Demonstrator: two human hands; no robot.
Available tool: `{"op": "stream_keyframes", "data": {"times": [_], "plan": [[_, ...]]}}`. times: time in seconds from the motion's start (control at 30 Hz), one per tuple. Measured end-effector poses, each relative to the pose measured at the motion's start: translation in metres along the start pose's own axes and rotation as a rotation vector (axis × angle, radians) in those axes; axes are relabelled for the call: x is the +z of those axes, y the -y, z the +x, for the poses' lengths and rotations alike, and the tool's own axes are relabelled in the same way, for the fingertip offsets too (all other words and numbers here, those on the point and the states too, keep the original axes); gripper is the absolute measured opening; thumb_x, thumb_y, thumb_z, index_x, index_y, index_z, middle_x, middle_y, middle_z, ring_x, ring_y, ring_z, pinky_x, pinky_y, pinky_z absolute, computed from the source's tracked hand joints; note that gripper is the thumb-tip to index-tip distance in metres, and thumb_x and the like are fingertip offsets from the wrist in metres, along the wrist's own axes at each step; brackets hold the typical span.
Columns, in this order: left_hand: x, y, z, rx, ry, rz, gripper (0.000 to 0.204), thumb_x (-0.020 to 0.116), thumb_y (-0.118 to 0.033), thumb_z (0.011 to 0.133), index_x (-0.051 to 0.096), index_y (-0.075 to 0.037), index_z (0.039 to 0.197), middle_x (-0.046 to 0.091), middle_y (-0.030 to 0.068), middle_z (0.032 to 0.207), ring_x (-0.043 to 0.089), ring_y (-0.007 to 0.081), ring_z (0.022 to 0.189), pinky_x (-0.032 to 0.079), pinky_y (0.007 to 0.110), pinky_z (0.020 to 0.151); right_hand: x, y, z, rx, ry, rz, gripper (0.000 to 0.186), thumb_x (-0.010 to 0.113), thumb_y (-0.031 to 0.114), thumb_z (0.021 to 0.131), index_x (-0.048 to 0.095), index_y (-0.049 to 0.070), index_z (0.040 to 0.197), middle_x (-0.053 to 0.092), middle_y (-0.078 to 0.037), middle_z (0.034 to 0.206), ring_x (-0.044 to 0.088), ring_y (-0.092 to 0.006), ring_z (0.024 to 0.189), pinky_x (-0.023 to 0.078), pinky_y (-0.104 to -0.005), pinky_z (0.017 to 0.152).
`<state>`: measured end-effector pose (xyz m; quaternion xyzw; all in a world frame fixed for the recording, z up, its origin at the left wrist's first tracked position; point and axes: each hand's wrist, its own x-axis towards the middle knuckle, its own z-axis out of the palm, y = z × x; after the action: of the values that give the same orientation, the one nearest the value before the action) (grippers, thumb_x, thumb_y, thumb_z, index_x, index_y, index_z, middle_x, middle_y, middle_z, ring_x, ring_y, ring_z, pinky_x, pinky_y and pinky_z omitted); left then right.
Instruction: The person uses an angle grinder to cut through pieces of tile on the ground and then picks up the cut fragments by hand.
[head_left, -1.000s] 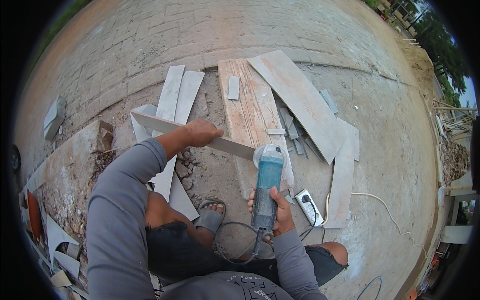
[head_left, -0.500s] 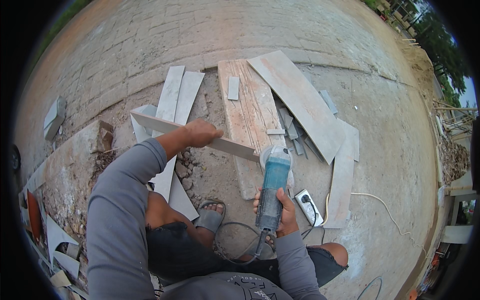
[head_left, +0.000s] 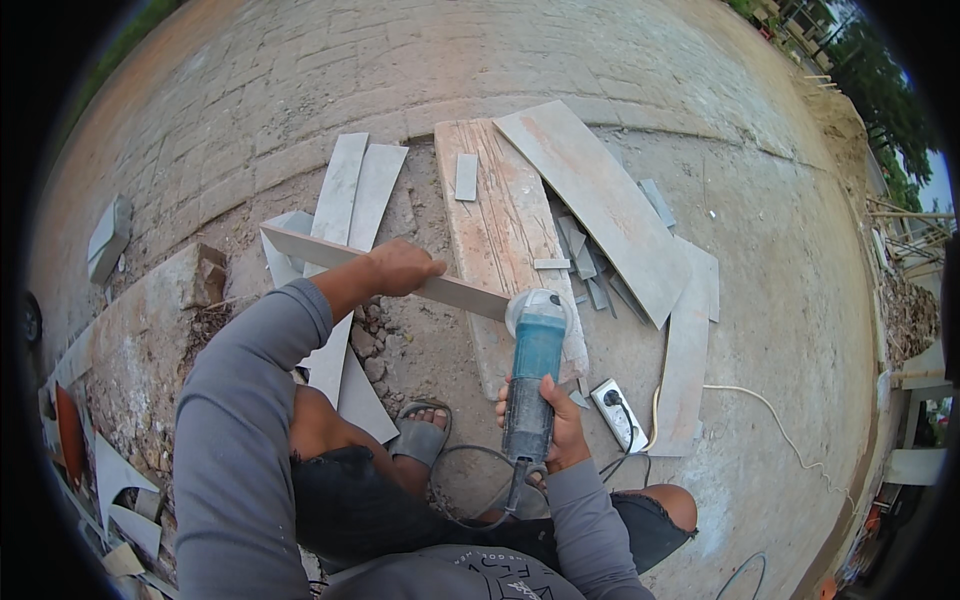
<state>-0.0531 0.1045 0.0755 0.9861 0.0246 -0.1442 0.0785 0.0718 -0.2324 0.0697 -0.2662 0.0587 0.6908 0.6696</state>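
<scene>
My left hand point(head_left: 405, 267) is closed over the middle of a long narrow tile strip point(head_left: 465, 296), held on edge above the ground. My right hand point(head_left: 555, 425) grips the dark body of a teal angle grinder point(head_left: 537, 365). The grinder's guarded head point(head_left: 540, 308) meets the strip's right end; whether the disc touches it is hard to see. Beneath them lies a scored, pale wooden-looking board point(head_left: 500, 220). A small tile offcut point(head_left: 466, 177) rests at its far end, and a thinner sliver point(head_left: 551, 264) lies nearer the grinder.
A large tile plank point(head_left: 600, 210) leans over several offcuts right of the board. More long strips point(head_left: 340, 200) lie to the left. A white power strip point(head_left: 619, 414) with a plug and cable sits near my right knee. My sandalled foot point(head_left: 420, 430) is close to rubble.
The grinder has shifted slightly left in my right hand, its head closer over the strip's end. My left hand and the strip have barely moved.
</scene>
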Motion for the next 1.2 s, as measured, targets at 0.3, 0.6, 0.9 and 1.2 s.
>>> {"op": "stream_keyframes", "data": {"times": [0.3,0.6,0.9,1.2], "plan": [[0.003,0.002,0.001,-0.009,-0.002,-0.015,0.014,0.063,-0.011,0.08,0.053,-0.007,0.09,0.065,0.0142,0.075,0.067,0.036,0.074,0.051,0.047,0.061,-0.001,-0.001,-0.002,-0.024,-0.021,-0.01,0.063,0.061,0.041,0.091,0.044,-0.01,0.125,0.062,-0.022,0.102,0.068,-0.0297,0.087,0.058,-0.0406,0.078],[0.0,0.001,0.001,-0.01,-0.007,-0.011,0.013,0.062,-0.01,0.079,0.054,-0.006,0.089,0.064,0.0142,0.073,0.067,0.0358,0.073,0.051,0.047,0.061,-0.007,0.003,-0.011,-0.054,-0.024,-0.002,0.063,0.06,0.042,0.092,0.045,-0.009,0.125,0.062,-0.022,0.102,0.068,-0.0297,0.089,0.059,-0.0406,0.078],[-0.005,-0.002,0.001,-0.045,0.05,0.003,0.014,0.063,-0.012,0.08,0.055,-0.006,0.09,0.064,0.014,0.076,0.066,0.0355,0.073,0.051,0.046,0.062,-0.011,0.022,-0.026,-0.183,-0.043,-0.037,0.062,0.06,0.044,0.091,0.046,-0.008,0.122,0.061,-0.021,0.101,0.068,-0.0302,0.088,0.059,-0.0408,0.076],[-0.043,-0.001,-0.008,-0.182,-0.126,-0.015,0.025,0.067,-0.015,0.082,0.054,-0.007,0.101,0.063,0.0142,0.089,0.066,0.0356,0.079,0.052,0.046,0.064,-0.016,0.045,-0.038,-0.308,-0.072,-0.002,0.06,0.061,0.044,0.091,0.047,-0.006,0.121,0.062,-0.02,0.099,0.068,-0.0295,0.086,0.059,-0.0407,0.076]]}}
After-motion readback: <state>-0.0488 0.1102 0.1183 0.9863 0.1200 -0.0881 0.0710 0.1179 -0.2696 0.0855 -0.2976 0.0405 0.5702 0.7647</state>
